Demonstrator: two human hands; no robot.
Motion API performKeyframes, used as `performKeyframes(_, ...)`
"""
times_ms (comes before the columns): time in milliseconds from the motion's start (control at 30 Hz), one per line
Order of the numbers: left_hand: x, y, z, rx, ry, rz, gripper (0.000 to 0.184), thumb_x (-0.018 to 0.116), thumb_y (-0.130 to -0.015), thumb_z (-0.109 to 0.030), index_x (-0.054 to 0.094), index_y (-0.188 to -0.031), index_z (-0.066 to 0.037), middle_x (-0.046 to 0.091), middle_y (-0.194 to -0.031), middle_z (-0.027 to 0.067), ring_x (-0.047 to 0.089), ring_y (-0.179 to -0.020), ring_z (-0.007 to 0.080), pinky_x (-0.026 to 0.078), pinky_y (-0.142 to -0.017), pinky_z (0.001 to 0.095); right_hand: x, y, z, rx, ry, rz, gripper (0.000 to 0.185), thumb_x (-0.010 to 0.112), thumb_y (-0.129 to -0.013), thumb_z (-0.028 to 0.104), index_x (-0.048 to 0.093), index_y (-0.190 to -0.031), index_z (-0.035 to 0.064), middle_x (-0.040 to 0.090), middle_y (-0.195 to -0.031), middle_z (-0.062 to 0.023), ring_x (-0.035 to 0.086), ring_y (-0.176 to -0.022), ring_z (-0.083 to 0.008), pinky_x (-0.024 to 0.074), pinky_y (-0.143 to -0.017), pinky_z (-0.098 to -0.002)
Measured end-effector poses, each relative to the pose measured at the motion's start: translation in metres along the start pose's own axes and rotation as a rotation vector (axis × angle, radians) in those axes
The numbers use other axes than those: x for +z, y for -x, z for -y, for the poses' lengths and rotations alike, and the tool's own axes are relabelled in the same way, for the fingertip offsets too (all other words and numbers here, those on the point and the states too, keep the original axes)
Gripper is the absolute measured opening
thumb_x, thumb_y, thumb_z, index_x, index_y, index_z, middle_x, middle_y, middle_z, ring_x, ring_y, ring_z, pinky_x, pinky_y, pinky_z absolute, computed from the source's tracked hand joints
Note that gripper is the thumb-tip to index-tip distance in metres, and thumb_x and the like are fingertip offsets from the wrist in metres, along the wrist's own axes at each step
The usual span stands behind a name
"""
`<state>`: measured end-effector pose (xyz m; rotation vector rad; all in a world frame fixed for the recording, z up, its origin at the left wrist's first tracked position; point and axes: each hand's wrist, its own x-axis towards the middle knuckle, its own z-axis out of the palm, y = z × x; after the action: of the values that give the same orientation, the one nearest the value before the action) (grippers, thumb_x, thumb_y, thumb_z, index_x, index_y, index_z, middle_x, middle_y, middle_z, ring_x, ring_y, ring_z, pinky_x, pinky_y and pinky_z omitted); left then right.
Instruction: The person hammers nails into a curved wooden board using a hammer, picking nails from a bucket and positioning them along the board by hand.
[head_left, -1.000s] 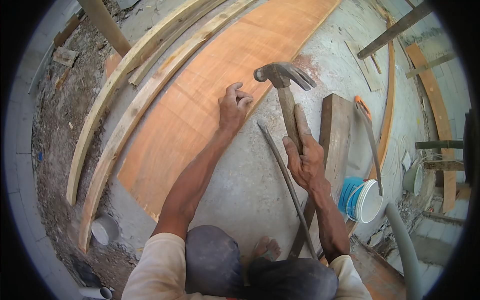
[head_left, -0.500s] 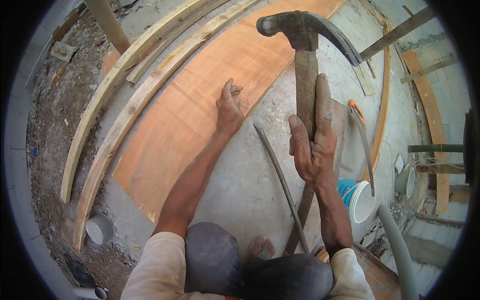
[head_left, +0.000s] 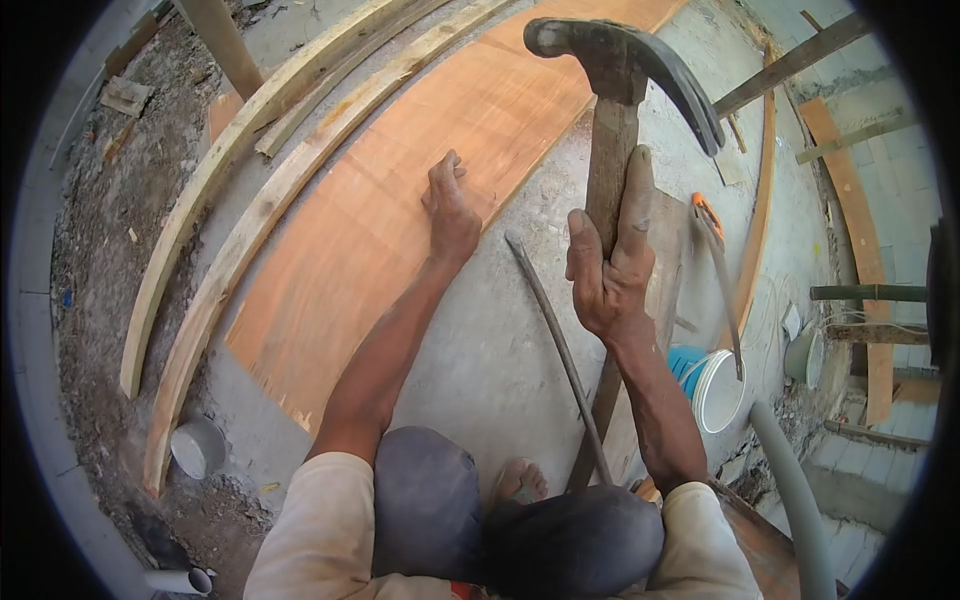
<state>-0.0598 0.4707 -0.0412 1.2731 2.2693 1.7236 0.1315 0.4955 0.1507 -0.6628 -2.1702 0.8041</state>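
Right hand closes around the hammer, best gripped firmly. Left hand half-curls over plywood, any hold unclear.

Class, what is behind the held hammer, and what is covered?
Behind the hammer, parts of the plywood sheet and grey floor show. Whatever lies directly behind it, or behind the right hand gripping it, cannot be seen.

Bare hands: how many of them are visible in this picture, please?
2. The left hand is over the plywood sheet; the right hand holds the hammer by its handle. No other hand shows.
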Motion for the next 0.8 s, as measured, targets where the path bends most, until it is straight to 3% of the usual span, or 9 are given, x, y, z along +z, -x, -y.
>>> performKeyframes(33, 0.0, -0.004, -0.001, 0.001, -0.007, -0.016, 0.067, 0.047, -0.092, 0.014, 0.04, -0.158, 0.002, 0.056, -0.142, 0.0196, 0.062, -0.126, 0.0321, 0.038, -0.114, 0.0538, 0.006, 0.008, -0.014, -0.028, -0.038, -0.078, 0.083, 0.065, -0.104, 0.006, 0.024, -0.175, 0.0143, 0.073, -0.118, -0.0341, 0.072, -0.108, -0.0508, 0.0593, -0.09, -0.0507)
performKeyframes(100, -0.004, -0.008, -0.001, 0.03, -0.013, -0.003, 0.069, 0.047, -0.091, 0.014, 0.04, -0.158, 0.001, 0.055, -0.142, 0.0195, 0.062, -0.127, 0.0323, 0.037, -0.114, 0.054, 0.003, 0.022, -0.041, 0.18, 0.526, 0.527, 0.074, 0.064, -0.109, 0.016, 0.03, -0.174, 0.0133, 0.074, -0.09, -0.0199, 0.072, -0.082, -0.0336, 0.0572, -0.081, -0.0488)
performKeyframes(133, -0.005, -0.004, -0.003, 0.054, -0.022, 0.017, 0.07, 0.047, -0.09, 0.015, 0.039, -0.158, 0.001, 0.055, -0.142, 0.0193, 0.061, -0.127, 0.0324, 0.037, -0.114, 0.0543, -0.003, 0.026, -0.036, 0.185, 0.529, 0.528, 0.074, 0.064, -0.109, 0.016, 0.03, -0.174, 0.0133, 0.074, -0.09, -0.0199, 0.072, -0.082, -0.0336, 0.0572, -0.081, -0.0488)
performKeyframes(200, -0.004, -0.016, -0.005, 0.047, -0.036, 0.0, 0.072, 0.048, -0.089, 0.016, 0.039, -0.159, 0.0, 0.054, -0.143, 0.0191, 0.061, -0.128, 0.0327, 0.036, -0.115, 0.0545, -0.012, 0.001, -0.026, 0.373, 0.406, 0.689, 0.084, 0.064, -0.104, 0.005, 0.024, -0.176, 0.0191, 0.067, -0.135, -0.0378, 0.068, -0.124, -0.0525, 0.0593, -0.096, -0.0502)
performKeyframes(300, -0.004, 0.003, -0.004, -0.013, -0.049, 0.041, 0.076, 0.048, -0.087, 0.018, 0.038, -0.159, -0.001, 0.053, -0.144, 0.0187, 0.06, -0.129, 0.0329, 0.036, -0.115, 0.0549, -0.022, -0.008, 0.019, 0.003, 0.141, 0.288, 0.086, 0.064, -0.104, 0.005, 0.021, -0.177, 0.0213, 0.069, -0.132, -0.037, 0.069, -0.122, -0.0519, 0.0598, -0.094, -0.0516)
performKeyframes(433, -0.006, -0.001, -0.005, 0.024, -0.027, 0.032, 0.079, 0.048, -0.084, 0.02, 0.039, -0.159, -0.002, 0.053, -0.144, 0.0183, 0.061, -0.128, 0.0329, 0.036, -0.115, 0.055, 0.004, 0.003, 0.006, -0.025, -0.069, -0.067, 0.086, 0.065, -0.104, 0.006, 0.022, -0.176, 0.0224, 0.07, -0.129, -0.037, 0.07, -0.121, -0.0511, 0.0587, -0.096, -0.0516)
performKeyframes(533, -0.003, -0.004, 0.001, 0.013, -0.067, 0.047, 0.086, 0.05, -0.081, 0.02, 0.032, -0.162, -0.004, 0.049, -0.145, 0.0182, 0.057, -0.135, 0.0336, 0.037, -0.113, 0.0581, 0.007, 0.027, -0.035, -0.017, 0.171, 0.099, 0.081, 0.063, -0.105, 0.007, 0.025, -0.176, 0.0212, 0.068, -0.134, -0.0362, 0.07, -0.124, -0.049, 0.0561, -0.105, -0.0498)
performKeyframes(633, -0.002, -0.005, 0.007, 0.007, -0.086, 0.081, 0.085, 0.05, -0.082, 0.02, 0.032, -0.162, -0.003, 0.049, -0.146, 0.0184, 0.057, -0.135, 0.0342, 0.037, -0.113, 0.0576, -0.009, -0.01, -0.028, 0.495, 0.454, 0.699, 0.08, 0.062, -0.107, 0.008, 0.024, -0.176, 0.0216, 0.066, -0.14, -0.0346, 0.071, -0.122, -0.0472, 0.056, -0.105, -0.0498)
performKeyframes(800, -0.007, -0.005, 0.004, 0.028, -0.103, 0.104, 0.086, 0.052, -0.082, 0.02, 0.033, -0.162, -0.003, 0.048, -0.147, 0.0194, 0.055, -0.137, 0.0356, 0.036, -0.115, 0.0567, -0.01, 0.007, 0.01, 0.166, 0.011, 0.077, 0.083, 0.06, -0.107, 0.003, 0.015, -0.177, 0.0105, 0.061, -0.147, -0.0365, 0.077, -0.111, -0.0403, 0.0597, -0.093, -0.0449)
